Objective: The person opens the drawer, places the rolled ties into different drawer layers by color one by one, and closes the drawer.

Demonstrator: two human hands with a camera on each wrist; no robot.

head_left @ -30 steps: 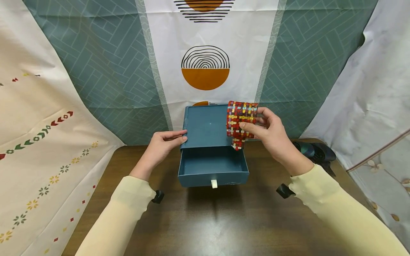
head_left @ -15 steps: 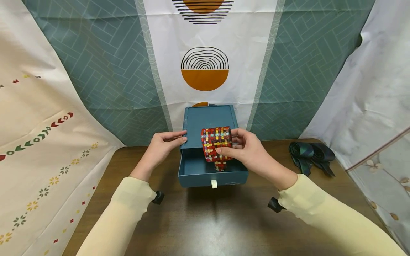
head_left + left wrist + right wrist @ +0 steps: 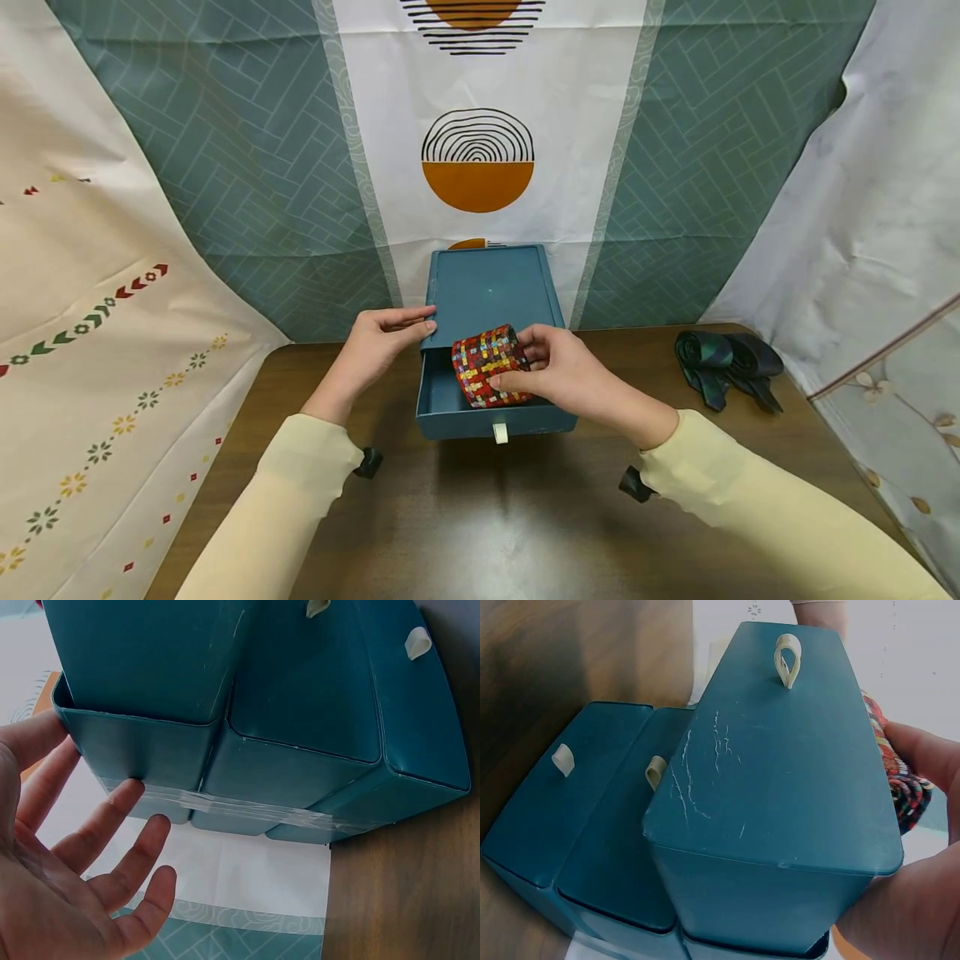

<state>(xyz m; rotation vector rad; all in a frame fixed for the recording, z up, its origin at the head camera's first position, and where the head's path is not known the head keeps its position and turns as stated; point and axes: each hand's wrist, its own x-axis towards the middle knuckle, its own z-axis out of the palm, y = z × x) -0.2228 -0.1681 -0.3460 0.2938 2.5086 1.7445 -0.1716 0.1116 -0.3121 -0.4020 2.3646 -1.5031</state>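
Note:
My right hand (image 3: 570, 371) grips a rolled necktie (image 3: 483, 362), woven-patterned in red, yellow and black, partly inside the pulled-out top drawer (image 3: 453, 427) of a blue-green drawer unit (image 3: 487, 287). The roll is tilted, and the drawer front hides its underside. In the right wrist view its coiled end (image 3: 909, 795) shows beside the drawer. With thumb and index finger, my left hand (image 3: 384, 333) touches the unit's upper left edge. The left wrist view shows that hand's other fingers (image 3: 124, 870) spread loosely near the unit's side.
Two dark rolled neckties, one greenish (image 3: 705, 354) and one near black (image 3: 753, 358), lie on the wooden table (image 3: 495, 533) at right. Lower drawers (image 3: 577, 802) with cream pull loops (image 3: 564, 759) are closed. Clear tape (image 3: 262, 814) crosses the unit's side. Patterned cloth (image 3: 480, 83) hangs behind.
My right hand has carried the rolled necktie left and down, from above the unit's right side into the drawer, tilting it. My left hand stays at the unit's edge.

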